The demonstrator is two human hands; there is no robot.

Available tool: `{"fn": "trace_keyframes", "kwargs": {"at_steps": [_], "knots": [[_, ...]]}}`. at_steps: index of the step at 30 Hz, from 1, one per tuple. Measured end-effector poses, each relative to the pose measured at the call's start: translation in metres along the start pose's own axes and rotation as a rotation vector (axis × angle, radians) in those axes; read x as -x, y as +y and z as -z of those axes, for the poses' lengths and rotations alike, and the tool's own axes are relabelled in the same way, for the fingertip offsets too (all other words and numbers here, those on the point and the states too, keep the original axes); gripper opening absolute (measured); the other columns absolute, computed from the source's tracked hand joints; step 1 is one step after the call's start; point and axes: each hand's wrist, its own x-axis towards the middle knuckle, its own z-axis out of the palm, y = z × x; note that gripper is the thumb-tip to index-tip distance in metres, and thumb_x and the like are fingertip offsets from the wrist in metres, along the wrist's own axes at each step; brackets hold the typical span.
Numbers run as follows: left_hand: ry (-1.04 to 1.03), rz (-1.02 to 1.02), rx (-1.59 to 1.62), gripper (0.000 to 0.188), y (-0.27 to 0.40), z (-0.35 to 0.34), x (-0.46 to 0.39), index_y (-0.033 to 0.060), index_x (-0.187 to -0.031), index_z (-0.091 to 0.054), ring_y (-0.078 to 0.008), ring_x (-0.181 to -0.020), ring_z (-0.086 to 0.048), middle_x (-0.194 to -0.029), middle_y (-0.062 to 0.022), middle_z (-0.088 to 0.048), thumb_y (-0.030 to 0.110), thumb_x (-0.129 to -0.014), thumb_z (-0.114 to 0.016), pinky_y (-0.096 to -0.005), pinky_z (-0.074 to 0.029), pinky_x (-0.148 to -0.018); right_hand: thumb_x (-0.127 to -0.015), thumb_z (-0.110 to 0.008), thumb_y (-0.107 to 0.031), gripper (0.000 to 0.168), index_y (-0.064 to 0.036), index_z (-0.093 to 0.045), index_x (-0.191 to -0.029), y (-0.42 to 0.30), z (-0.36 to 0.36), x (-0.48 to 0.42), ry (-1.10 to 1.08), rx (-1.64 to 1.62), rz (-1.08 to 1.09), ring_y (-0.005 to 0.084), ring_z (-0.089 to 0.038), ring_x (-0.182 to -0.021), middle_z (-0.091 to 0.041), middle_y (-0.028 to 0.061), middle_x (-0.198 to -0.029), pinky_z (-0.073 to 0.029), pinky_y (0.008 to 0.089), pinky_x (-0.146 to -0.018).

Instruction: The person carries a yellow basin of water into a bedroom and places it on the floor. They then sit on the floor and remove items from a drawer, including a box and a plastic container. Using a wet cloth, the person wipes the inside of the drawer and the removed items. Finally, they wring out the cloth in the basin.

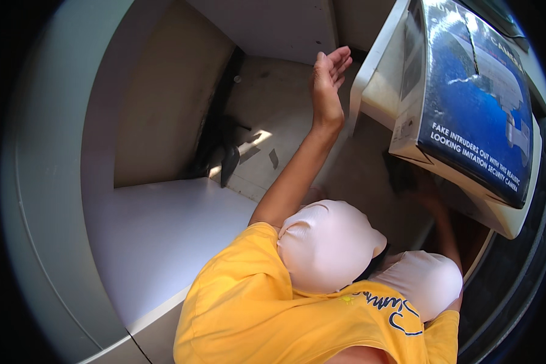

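My left hand (331,93) is raised over the floor with nothing in it, its thumb apart from slightly curled fingers. Low in the shade, my right hand (427,193) is blurred and seems closed on a dark, soft-edged object (398,175), too dim to name. Above that hand, a blue cardboard box (473,104) for an imitation security camera sits in a white plastic bin (512,227). The rim of this bin stands a little to the right of my left hand. My knees (330,248) are bent in front of me, in pale pink trousers.
A white panel (177,245) and a pale cabinet side (50,182) lie to the left. Dark scraps (274,158) and a small white disc (237,79) are on the dusty floor (282,91). A black object (230,166) stands by the panel corner. Black ribbed material (518,273) runs along the right.
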Motion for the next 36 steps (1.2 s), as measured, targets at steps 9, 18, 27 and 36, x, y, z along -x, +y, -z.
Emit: {"fn": "trace_keyframes", "kwargs": {"at_steps": [9, 18, 27, 36], "knots": [[0.219, 0.031, -0.152, 0.026, 0.005, 0.033, 0.0, 0.0045, -0.102, -0.058, -0.0162, -0.093, -0.057, -0.103, -0.0088, -0.061, 0.023, -0.089, -0.044, -0.0302, -0.04, -0.082, -0.066, -0.071, -0.023, 0.06, -0.01, -0.05, -0.12, 0.063, -0.028, -0.023, 0.264, -0.145, -0.058, 0.0244, -0.052, -0.105, -0.055, 0.0136, -0.114, -0.041, 0.0349, -0.089], [-0.24, -0.451, -0.188, 0.055, 0.11, -0.058, 0.004, -0.0006, -0.117, -0.047, -0.0253, -0.111, -0.047, -0.117, -0.0183, -0.05, 0.042, -0.082, -0.044, -0.0394, -0.035, -0.095, -0.062, -0.059, -0.006, 0.033, -0.003, -0.058, -0.095, -0.149, 0.041, 0.164, 0.034, -0.117, 0.467, 0.0205, -0.057, -0.084, -0.058, 0.0096, -0.09, -0.044, 0.0282, -0.077], [-0.603, -0.641, -0.504, 0.125, 0.121, -0.076, 0.023, 0.0087, -0.14, -0.012, -0.034, -0.134, -0.014, -0.144, -0.0192, -0.013, 0.065, -0.046, -0.071, -0.0539, -0.014, -0.102, -0.045, -0.055, 0.004, 0.037, -0.002, -0.059, -0.081, -0.231, 0.072, 0.288, 0.738, 0.258, 0.912, 0.0252, -0.056, -0.081, -0.056, 0.0172, -0.088, -0.043, 0.0323, -0.074], [-0.765, -0.302, -0.118, 0.144, 0.12, -0.081, 0.039, 0.0107, -0.134, 0.026, -0.0273, -0.134, -0.005, -0.143, -0.0229, 0.016, 0.046, -0.047, -0.084, -0.036, -0.013, -0.106, -0.058, -0.061, 0.002, 0.054, -0.009, -0.055, -0.111, -0.334, 0.083, 0.212, 0.553, 0.576, 0.971, 0.0317, -0.05, -0.094, -0.053, 0.0134, -0.098, -0.04, 0.0368, -0.086]]}}
